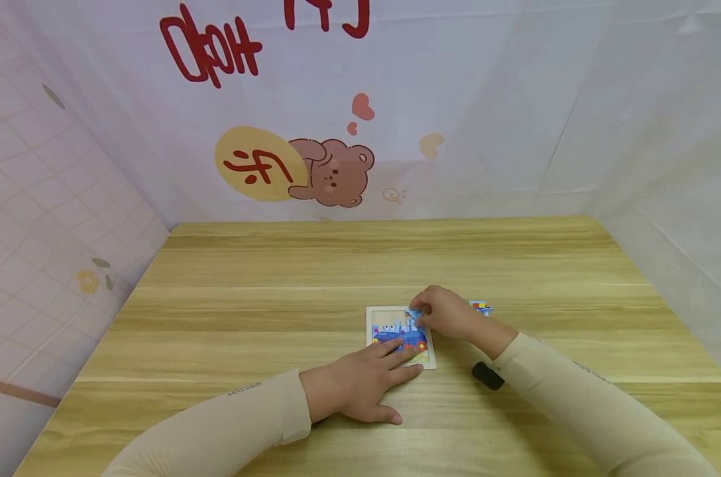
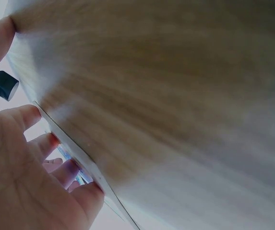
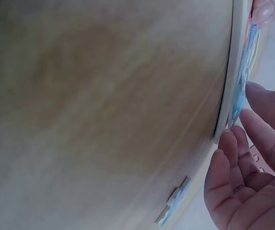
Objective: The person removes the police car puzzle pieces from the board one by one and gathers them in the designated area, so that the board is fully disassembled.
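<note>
The little blue jigsaw piece point(image 1: 415, 313) is at the far right corner of the white-edged puzzle tray point(image 1: 369, 324). The right hand point(image 1: 446, 315) pinches it between finger and thumb. The fingers hide part of it, so I can't tell which way it points or which way is its long side.

To do this bit well, I'd hold the piece lightly by its edge, turn it till the blue parts match, then push it down flat. Don't shove it — a bump could lift the ones beside it.

In the tray, the blue car picture point(image 1: 389, 336) is the right way up for the person. Its eyes are on the left, and its long way goes side to side. The left hand point(image 1: 369, 384) lies with its fingers straight and spread, their tips on the near part of the puzzle.

Another loose piece point(image 1: 481, 307) lies on the wooden table point(image 1: 265, 298), past the right wrist. A small black thing point(image 1: 488, 375) sits nearer — just beside the right sleeve point(image 1: 551, 381).
</note>
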The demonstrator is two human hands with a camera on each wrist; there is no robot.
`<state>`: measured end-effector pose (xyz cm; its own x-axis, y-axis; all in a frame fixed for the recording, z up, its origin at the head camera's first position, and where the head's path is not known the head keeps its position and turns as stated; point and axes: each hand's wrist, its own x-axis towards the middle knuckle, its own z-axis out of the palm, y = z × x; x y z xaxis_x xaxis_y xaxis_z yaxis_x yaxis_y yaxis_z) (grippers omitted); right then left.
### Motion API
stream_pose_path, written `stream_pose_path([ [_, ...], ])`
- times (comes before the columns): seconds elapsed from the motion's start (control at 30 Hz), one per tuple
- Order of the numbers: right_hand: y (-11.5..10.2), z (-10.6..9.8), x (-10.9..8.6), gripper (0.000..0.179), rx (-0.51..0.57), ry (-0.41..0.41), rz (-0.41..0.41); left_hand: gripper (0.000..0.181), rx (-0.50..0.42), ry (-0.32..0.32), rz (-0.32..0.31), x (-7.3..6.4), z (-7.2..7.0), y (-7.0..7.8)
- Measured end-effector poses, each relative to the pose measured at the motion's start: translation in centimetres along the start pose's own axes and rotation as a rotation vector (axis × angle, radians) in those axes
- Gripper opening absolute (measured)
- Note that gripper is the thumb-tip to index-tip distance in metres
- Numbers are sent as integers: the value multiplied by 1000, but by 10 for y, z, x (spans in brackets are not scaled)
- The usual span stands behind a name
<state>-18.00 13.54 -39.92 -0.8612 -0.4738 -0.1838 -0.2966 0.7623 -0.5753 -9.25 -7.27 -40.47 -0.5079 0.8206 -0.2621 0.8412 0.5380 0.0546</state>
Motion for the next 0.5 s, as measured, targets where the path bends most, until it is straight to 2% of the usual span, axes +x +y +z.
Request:
stream_pose_path([
  [0.17, 0, 1, 1, 19, -1, 9, -22, 76, 2, 7, 0, 1, 1, 0],
  [0.4, -1, 0, 2, 14, 43, 18, 5, 76, 6, 2, 0, 1, -1, 0],
  [0.5, 1, 0, 3, 13, 62, 21, -12, 75, 4, -1, 0, 1, -1, 0],
])
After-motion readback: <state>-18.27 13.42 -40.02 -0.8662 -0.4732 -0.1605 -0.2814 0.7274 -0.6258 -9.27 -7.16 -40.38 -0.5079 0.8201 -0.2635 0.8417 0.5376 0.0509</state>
